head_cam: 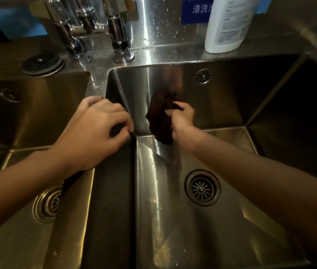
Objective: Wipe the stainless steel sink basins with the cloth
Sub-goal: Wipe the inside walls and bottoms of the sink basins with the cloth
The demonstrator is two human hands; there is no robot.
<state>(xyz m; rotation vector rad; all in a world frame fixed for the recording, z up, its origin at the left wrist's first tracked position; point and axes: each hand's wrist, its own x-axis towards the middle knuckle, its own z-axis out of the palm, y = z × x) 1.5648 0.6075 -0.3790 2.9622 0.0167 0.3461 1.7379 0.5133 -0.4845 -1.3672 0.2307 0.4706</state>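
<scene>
Steel sink unit (173, 53) is carrying everything. White bottle (227, 26) is standing upright on its back ledge, right side. Chrome taps (120, 35) are rising from the ledge between basins. Round black-and-steel plug (43, 64) is lying flat behind my left basin (37, 113).

bottle (229, 24): top cut off, label blurred | sign (194, 10): partly hidden | taps (99, 26): tops cropped
</scene>
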